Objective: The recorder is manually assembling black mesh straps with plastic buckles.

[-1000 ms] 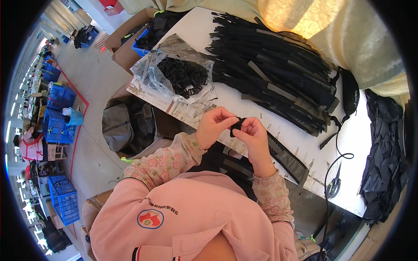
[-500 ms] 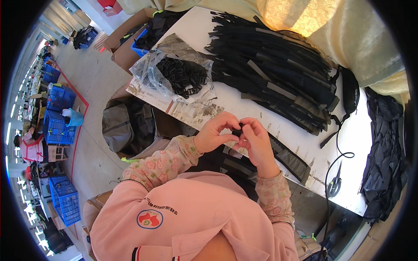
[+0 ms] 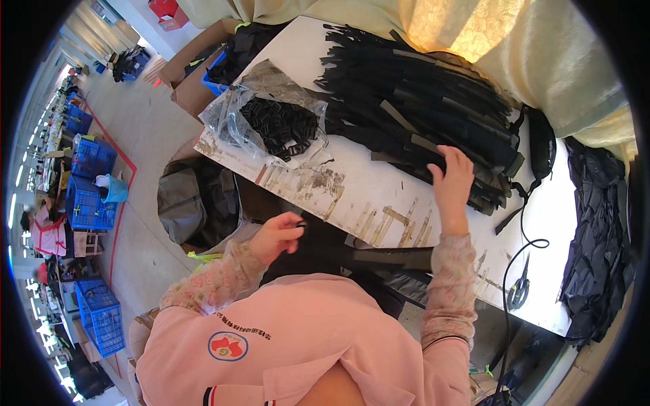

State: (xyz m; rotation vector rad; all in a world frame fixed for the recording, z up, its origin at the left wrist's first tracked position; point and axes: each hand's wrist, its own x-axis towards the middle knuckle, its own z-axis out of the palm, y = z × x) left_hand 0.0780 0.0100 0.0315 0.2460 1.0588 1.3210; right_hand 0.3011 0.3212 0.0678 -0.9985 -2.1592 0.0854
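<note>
Straps (image 3: 433,101), black and too many to count, lie in one big heap at twelve o'clock on the white tabletop (image 3: 379,196), and our right hand (image 3: 452,177) rests on the heap's near edge at two o'clock with fingers spread flat; we cannot tell whether it has closed on any one strap. We judge that a pull from here could drag several tangled straps at once, or tip the heap's edge off the tabletop.

One clear plastic bag (image 3: 271,122) of small black buckles sits at eleven o'clock, mouth open; a snagged strap could spill them.

Our left hand (image 3: 277,233), at nine o'clock and just off the tabletop's near edge, has its grip pinched together on one small black piece (image 3: 300,224). Held only at the fingertips, it could slip to the floor.

One pair of scissors (image 3: 520,287) lies at four o'clock.
</note>
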